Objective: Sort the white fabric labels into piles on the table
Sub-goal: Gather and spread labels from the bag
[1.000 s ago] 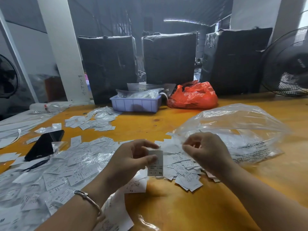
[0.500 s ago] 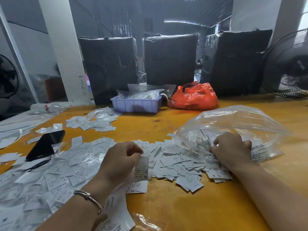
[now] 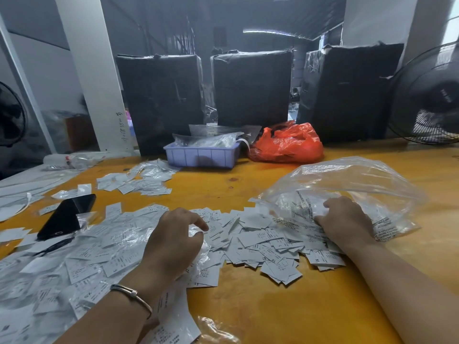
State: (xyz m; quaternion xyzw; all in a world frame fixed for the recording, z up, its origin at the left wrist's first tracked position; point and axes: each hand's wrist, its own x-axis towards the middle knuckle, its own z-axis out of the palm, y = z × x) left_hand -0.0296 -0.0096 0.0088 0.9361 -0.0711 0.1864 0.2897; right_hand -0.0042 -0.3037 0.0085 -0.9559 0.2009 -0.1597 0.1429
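Note:
White fabric labels (image 3: 260, 244) lie in a loose heap at the table's middle, spilling from the mouth of a clear plastic bag (image 3: 360, 184). A wider spread of labels (image 3: 99, 256) mixed with clear plastic covers the near left, and a smaller pile (image 3: 139, 184) lies farther back. My left hand (image 3: 173, 239) hovers over the border of the left spread and the heap, fingers loosely bent, holding nothing. My right hand (image 3: 345, 219) rests at the bag's mouth, fingers curled down on a bunch of labels there.
A black phone (image 3: 64, 217) lies on the left among labels. At the back stand a lilac tray (image 3: 201, 155), a red plastic bag (image 3: 285, 145) and black-wrapped boxes (image 3: 248, 88). A fan (image 3: 432, 95) is at the right. Bare yellow table (image 3: 273, 306) shows near me.
My left hand held one label up, lowered it onto the left spread and let it go. My right hand moved right, from the heap to the bag's mouth, and closed on labels.

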